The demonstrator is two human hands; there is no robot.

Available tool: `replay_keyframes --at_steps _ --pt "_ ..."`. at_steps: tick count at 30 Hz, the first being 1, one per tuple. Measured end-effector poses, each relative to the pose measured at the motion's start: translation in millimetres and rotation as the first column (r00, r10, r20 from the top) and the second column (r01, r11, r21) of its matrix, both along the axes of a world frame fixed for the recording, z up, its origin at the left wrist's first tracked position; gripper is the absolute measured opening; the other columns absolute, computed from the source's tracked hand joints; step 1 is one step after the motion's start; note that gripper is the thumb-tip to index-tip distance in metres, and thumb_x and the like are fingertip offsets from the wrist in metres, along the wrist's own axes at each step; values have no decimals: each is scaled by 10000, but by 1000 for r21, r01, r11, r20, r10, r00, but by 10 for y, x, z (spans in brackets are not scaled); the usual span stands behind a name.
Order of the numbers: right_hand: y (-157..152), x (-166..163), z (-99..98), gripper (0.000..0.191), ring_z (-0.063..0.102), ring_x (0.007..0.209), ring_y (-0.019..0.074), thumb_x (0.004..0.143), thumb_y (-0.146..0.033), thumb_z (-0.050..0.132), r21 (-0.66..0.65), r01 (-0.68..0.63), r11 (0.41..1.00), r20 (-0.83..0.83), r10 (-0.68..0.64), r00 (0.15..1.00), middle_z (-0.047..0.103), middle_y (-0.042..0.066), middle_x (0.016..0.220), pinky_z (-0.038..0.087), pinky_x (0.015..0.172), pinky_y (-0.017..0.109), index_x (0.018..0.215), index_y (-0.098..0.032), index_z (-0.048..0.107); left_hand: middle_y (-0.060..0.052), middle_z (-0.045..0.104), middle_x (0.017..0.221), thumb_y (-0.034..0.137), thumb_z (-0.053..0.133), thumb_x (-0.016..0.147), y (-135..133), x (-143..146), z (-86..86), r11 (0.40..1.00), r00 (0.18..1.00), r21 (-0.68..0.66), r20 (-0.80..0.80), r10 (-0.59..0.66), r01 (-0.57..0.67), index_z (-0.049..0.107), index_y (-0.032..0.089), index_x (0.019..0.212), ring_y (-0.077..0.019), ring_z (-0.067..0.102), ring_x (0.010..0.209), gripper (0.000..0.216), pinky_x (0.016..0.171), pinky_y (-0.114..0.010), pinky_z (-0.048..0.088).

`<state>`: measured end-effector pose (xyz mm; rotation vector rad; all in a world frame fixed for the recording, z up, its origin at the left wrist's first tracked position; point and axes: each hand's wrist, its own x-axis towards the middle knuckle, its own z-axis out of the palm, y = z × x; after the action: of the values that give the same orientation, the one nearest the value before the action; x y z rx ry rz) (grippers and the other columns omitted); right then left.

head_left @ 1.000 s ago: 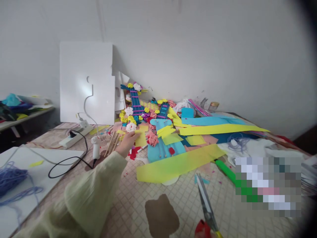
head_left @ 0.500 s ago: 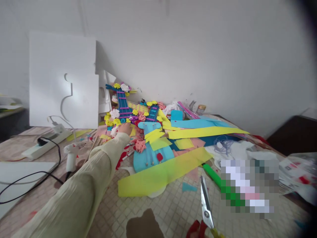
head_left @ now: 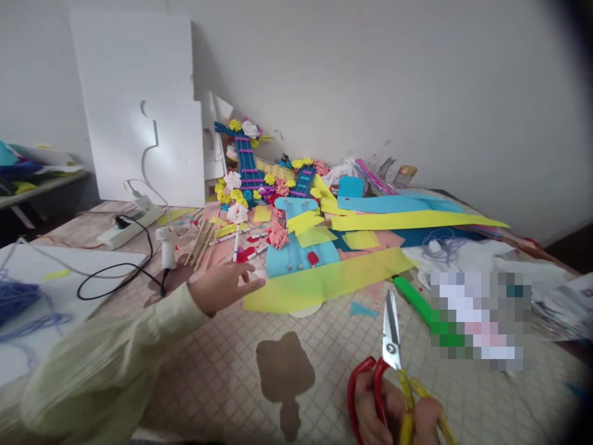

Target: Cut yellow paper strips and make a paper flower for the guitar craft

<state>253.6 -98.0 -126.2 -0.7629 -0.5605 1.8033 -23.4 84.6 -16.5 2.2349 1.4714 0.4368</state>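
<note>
My left hand (head_left: 227, 285) hovers over the near left part of the table, its thumb and fingers apart with nothing visible between them. Beside its fingertips lies the left end of a translucent yellow paper strip (head_left: 333, 281). Behind that strip is a light-blue guitar-shaped cutout (head_left: 299, 256) with a red patch. At the lower right, my right hand (head_left: 386, 405) grips scissors (head_left: 391, 352) by their red and yellow handles. The blades point away from me and look nearly closed. Marker pens (head_left: 236, 244) and a pink paper flower (head_left: 277, 235) lie beyond my left hand.
A glue gun (head_left: 167, 247) and a power strip (head_left: 132, 219) with trailing cables occupy the left. White foam board (head_left: 143, 111) leans against the wall. Dark-blue guitar shapes (head_left: 248, 161) with paper flowers stand at the back. A green roll (head_left: 414, 303) lies at right.
My left hand has drawn back from the paper flowers toward me. My right hand has come into view on the scissors. The view has shifted, showing more of the near table.
</note>
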Motion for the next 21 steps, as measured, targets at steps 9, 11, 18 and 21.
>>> replay_keyframes --at_steps 9,11,18,21 --pt "18 -74 89 784 198 332 34 535 -829 313 89 8 996 -122 2 992 324 -68 452 269 291 153 849 -165 586 -44 654 721 239 680 611 -293 75 -360 841 484 -529 769 418 115 656 146 723 -165 589 684 147 647 -260 438" --pt "14 -93 76 785 207 332 39 556 -828 286 98 43 994 -135 -30 990 328 -63 447 274 282 154 833 -158 586 -59 676 771 243 662 633 -300 148 -387 796 329 -583 793 512 166 651 139 779 -186 616 758 180 696 -275 463" --pt "48 -133 142 662 238 332 37 630 -766 350 164 124 979 -149 -100 984 370 -52 465 288 282 143 758 -161 584 -92 702 812 194 685 626 -477 215 -503 706 319 -672 735 598 224 652 116 818 -228 650 755 210 650 -291 512" --pt "41 -169 232 657 251 338 37 648 -756 345 162 135 978 -117 -117 986 377 -46 470 281 291 139 744 -149 579 -78 702 837 117 691 608 -567 237 -550 689 307 -689 721 621 224 657 124 810 -207 650 725 205 547 -237 508"
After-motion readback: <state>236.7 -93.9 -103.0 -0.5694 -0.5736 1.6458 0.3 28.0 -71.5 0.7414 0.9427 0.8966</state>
